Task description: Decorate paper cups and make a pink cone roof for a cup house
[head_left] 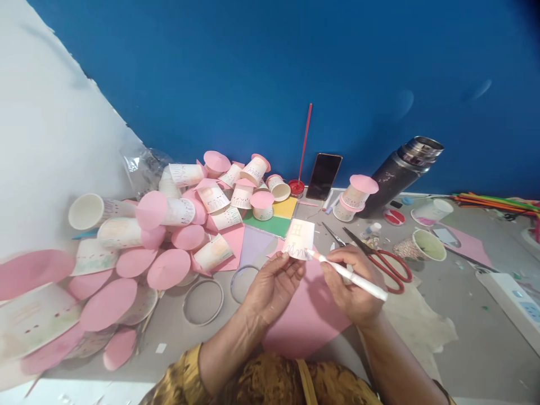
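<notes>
My left hand is closed at the lower edge of a white paper cup, which carries drawn marks and a pale yellow window shape. A white marker is pinched in my right hand, its orange-pink tip end at the cup's lower right side. Whether the tip touches the cup I cannot tell. Pink paper lies under both hands. To the right of the cup lie scissors with red handles.
Many decorated cups with pink paper discs pile up on the left. Tape rings lie nearer. Behind stand a phone, a stacked cup pair and a dark flask. A patterned cup and power strip are at right.
</notes>
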`<action>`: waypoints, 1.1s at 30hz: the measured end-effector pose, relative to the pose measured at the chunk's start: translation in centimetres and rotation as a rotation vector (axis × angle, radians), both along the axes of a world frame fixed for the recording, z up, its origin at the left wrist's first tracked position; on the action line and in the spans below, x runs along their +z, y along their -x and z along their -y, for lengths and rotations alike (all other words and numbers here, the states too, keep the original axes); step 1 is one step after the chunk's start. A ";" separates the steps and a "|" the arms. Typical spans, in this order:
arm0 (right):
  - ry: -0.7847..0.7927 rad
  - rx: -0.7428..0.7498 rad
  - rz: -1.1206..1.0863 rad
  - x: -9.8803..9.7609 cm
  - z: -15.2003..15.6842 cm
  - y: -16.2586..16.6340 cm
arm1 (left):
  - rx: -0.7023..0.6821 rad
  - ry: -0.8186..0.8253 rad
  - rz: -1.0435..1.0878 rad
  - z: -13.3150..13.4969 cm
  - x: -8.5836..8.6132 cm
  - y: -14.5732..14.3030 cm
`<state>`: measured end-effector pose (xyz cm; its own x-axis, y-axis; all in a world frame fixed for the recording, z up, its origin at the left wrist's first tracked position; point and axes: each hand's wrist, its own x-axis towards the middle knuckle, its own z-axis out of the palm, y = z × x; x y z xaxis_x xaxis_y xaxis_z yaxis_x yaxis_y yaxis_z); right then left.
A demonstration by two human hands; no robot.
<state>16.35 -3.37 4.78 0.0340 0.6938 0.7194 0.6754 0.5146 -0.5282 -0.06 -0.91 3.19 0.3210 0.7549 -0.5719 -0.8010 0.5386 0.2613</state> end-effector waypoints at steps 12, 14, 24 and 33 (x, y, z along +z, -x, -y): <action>-0.056 0.010 0.072 0.4 -0.2 0.3 | -0.005 -0.043 0.001 0.2 -0.3 -0.1; -0.058 0.011 0.067 0.3 -0.2 0.3 | -0.005 -0.041 0.002 0.2 -0.3 -0.1; -0.038 0.025 0.062 0.0 -0.1 0.2 | 0.010 -0.041 0.024 0.2 -0.3 -0.1; -0.045 0.020 0.074 0.0 -0.3 0.3 | 0.005 -0.032 0.004 0.2 -0.1 -0.1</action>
